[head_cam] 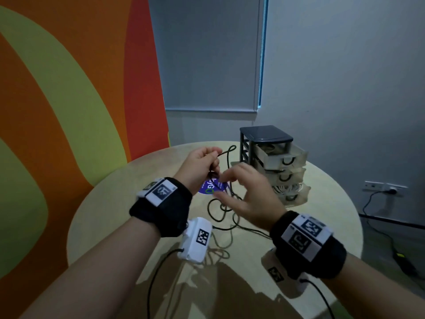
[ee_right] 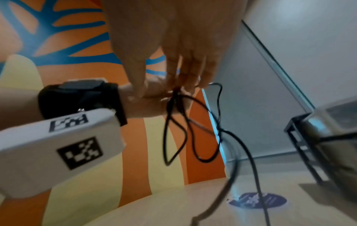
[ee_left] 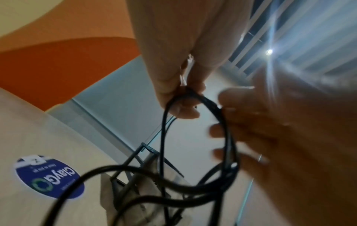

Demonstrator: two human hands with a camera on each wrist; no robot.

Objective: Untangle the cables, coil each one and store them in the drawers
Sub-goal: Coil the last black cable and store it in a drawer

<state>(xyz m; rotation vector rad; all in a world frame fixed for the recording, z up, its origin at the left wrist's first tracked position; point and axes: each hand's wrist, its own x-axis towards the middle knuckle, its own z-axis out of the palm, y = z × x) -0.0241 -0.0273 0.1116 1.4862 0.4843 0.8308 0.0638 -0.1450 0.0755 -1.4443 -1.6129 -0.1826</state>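
My left hand (head_cam: 202,164) pinches the black cable (head_cam: 226,203) above the bench (head_cam: 115,203); my right hand (head_cam: 248,194) fingers spread wide beside it. Risk: trailing slack may snag the drawer unit (head_cam: 273,162), retangling.

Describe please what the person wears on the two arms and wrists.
Both forearms are bare, without sleeves. The left hand and the right hand wear no gloves. Each wrist carries a wide black band with white plates bearing black square code markings, plus a white camera box underneath, from which a thin black cable trails.
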